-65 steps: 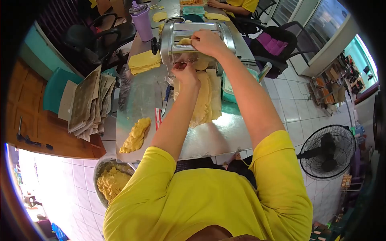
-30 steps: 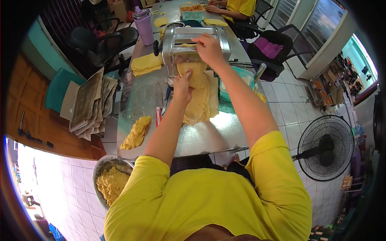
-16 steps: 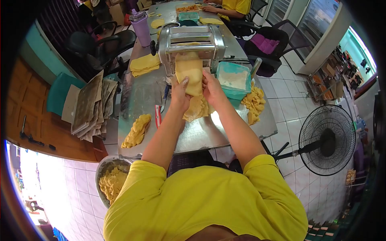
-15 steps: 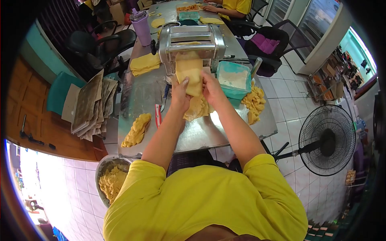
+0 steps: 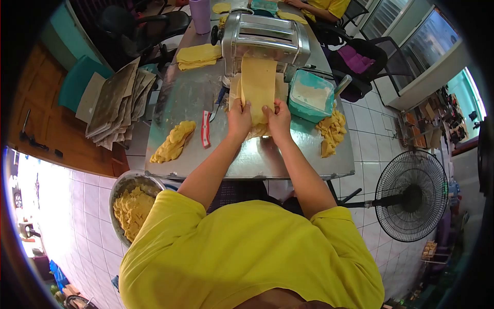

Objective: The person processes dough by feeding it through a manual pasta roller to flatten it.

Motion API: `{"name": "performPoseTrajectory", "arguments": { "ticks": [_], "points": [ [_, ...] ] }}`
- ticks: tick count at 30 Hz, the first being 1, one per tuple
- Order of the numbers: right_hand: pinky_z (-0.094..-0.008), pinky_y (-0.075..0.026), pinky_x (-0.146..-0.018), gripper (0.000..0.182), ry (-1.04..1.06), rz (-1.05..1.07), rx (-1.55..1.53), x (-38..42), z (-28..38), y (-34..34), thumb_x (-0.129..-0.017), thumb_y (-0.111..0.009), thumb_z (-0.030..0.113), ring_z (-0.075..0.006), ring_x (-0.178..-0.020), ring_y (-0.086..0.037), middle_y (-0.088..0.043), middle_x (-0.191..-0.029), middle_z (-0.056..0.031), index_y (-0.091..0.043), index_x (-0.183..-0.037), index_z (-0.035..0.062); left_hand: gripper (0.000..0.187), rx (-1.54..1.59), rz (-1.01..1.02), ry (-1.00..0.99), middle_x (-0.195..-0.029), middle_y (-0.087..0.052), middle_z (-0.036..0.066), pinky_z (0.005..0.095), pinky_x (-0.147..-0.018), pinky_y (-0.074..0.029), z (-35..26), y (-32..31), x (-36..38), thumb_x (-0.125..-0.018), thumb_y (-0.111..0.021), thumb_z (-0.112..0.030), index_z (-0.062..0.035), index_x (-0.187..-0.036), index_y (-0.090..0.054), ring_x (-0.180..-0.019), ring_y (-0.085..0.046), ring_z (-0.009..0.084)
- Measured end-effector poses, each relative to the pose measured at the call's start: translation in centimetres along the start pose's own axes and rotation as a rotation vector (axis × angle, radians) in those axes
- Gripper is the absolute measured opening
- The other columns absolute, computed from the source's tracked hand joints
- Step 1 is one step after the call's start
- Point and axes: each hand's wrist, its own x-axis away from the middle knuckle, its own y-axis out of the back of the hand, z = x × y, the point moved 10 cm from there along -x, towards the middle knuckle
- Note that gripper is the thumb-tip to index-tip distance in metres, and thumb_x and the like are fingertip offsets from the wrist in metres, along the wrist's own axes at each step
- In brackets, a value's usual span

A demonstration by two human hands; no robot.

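A flat yellow dough sheet (image 5: pixel 259 80) hangs from the front of a metal roller machine (image 5: pixel 265 38). My left hand (image 5: pixel 240 119) pinches the sheet's lower left edge, thumb on top. At the lower right edge, my right hand (image 5: pixel 278 119) grips the same sheet. Beneath the sheet's lower end lies more crumpled dough, partly hidden by the hands. A red and white tool (image 5: pixel 206 129) and a knife with a dark blue handle (image 5: pixel 221 95) lie left of my left hand. To the right of the machine stands a teal container (image 5: pixel 311 98) with white powder.
Stacked dough sheets (image 5: pixel 199 55) and a dough lump (image 5: pixel 174 142) are on the metal table (image 5: pixel 180 105)'s left side, dough pieces (image 5: pixel 332 131) on its right. A bowl of dough (image 5: pixel 135 206) stands lower left, a fan (image 5: pixel 411 196) at right. Another person (image 5: pixel 329 7) sits beyond.
The dough sheet now hangs longer and flatter from the machine, and both hands have moved down toward me, gripping its lower end. The camera view has shifted.
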Motion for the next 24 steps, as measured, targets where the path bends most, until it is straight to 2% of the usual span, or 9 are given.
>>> {"name": "performPoseTrajectory", "arguments": {
  "ticks": [7, 9, 12, 15, 17, 19, 20, 22, 24],
  "points": [
    [-0.0271, -0.046, -0.067, 0.031, -0.034, -0.019, -0.096, 1.2, -1.5, -0.1, -0.080, -0.062, 0.005, -0.0152, -0.075, -0.058, -0.060, -0.084, -0.0113, -0.050, -0.108, -0.0016, 0.019, -0.001, 0.000, 0.020, -0.083, -0.062, 0.021, 0.0345, -0.067, -0.045, 0.4, 0.5, 0.9, -0.090, -0.050, -0.013, 0.0046, -0.096, -0.053, -0.075, -0.061, 0.0261],
    [-0.0284, -0.046, -0.067, 0.033, 0.011, -0.024, 0.061, 1.5, -1.1, 0.0, -0.080, -0.062, 0.005, -0.0176, -0.074, -0.059, -0.061, -0.085, -0.0127, -0.049, -0.109, -0.0013, 0.020, 0.004, 0.015, 0.037, -0.084, -0.062, 0.022, 0.0346, -0.068, -0.046, 1.0, 0.6, 1.2, -0.090, -0.049, -0.014, 0.0048, -0.097, -0.053, -0.076, -0.061, 0.0267],
    [-0.0293, -0.047, -0.066, 0.038, -0.013, -0.015, 0.040, 2.3, -1.1, 0.0, -0.080, -0.062, 0.005, -0.0191, -0.074, -0.059, -0.060, -0.085, -0.0141, -0.046, -0.114, -0.0012, 0.021, -0.011, 0.017, 0.075, -0.085, -0.062, 0.022, 0.0347, -0.069, -0.046, 1.6, 0.9, 1.6, -0.090, -0.048, -0.014, 0.0050, -0.097, -0.053, -0.077, -0.062, 0.0279],
    [-0.0297, -0.047, -0.065, 0.045, -0.015, 0.007, 0.058, 3.0, -1.0, 0.2, -0.079, -0.062, 0.005, -0.0197, -0.070, -0.059, -0.061, -0.082, -0.0138, -0.042, -0.119, -0.0008, 0.021, 0.042, 0.064, 0.092, -0.088, -0.062, 0.020, 0.0336, -0.071, -0.046, 1.5, 0.9, 2.5, -0.091, -0.046, -0.012, 0.0042, -0.101, -0.053, -0.081, -0.061, 0.0253],
    [-0.0297, -0.046, -0.063, 0.048, 0.016, 0.026, 0.052, 3.7, -0.5, 0.3, -0.080, -0.062, 0.005, -0.0194, -0.067, -0.059, -0.061, -0.078, -0.0126, -0.040, -0.122, -0.0005, 0.021, 0.112, 0.158, 0.220, -0.092, -0.059, 0.010, 0.0270, -0.065, -0.049, 1.9, 0.5, 3.7, -0.092, -0.043, -0.010, 0.0029, -0.108, -0.047, -0.078, -0.058, 0.0148],
    [-0.0296, -0.046, -0.062, 0.051, 0.044, 0.048, 0.046, 4.6, 0.2, 0.4, -0.080, -0.062, 0.005, -0.0192, -0.064, -0.058, -0.060, -0.074, -0.0115, -0.038, -0.124, -0.0001, 0.023, 0.139, 0.164, 0.230, -0.095, -0.060, 0.012, 0.0290, -0.070, -0.047, 2.2, 0.8, 4.3, -0.091, -0.044, -0.008, 0.0029, -0.111, -0.048, -0.082, -0.059, 0.0170],
    [-0.0290, -0.046, -0.059, 0.047, 0.037, 0.062, 0.115, 4.9, 0.3, 0.5, -0.080, -0.062, 0.006, -0.0184, -0.062, -0.057, -0.059, -0.070, -0.0097, -0.041, -0.122, -0.0008, 0.026, 0.170, 0.169, 0.232, -0.098, -0.061, 0.015, 0.0309, -0.075, -0.045, 2.3, 0.9, 4.6, -0.089, -0.045, -0.006, 0.0029, -0.114, -0.049, -0.086, -0.059, 0.0192],
    [-0.0283, -0.045, -0.057, 0.044, 0.024, 0.079, 0.189, 5.4, -0.4, 0.8, -0.080, -0.062, 0.007, -0.0177, -0.059, -0.056, -0.057, -0.065, -0.0080, -0.044, -0.119, -0.0015, 0.031, 0.187, 0.204, 0.219, -0.099, -0.060, 0.016, 0.0304, -0.074, -0.046, 1.0, 1.2, 5.6, -0.088, -0.046, -0.004, 0.0027, -0.119, -0.043, -0.086, -0.059, 0.0190],
    [-0.0206, -0.041, -0.051, 0.030, 0.023, 0.197, 0.095, 5.8, -1.7, 0.2, -0.083, -0.061, 0.009, -0.0070, -0.059, -0.051, -0.059, -0.073, -0.0035, -0.053, -0.111, 0.0014, 0.038, 0.208, 0.234, 0.203, -0.101, -0.060, 0.016, 0.0299, -0.072, -0.048, -0.3, 1.6, 6.7, -0.087, -0.047, -0.002, 0.0025, -0.124, -0.038, -0.086, -0.059, 0.0187]
  ]
}}
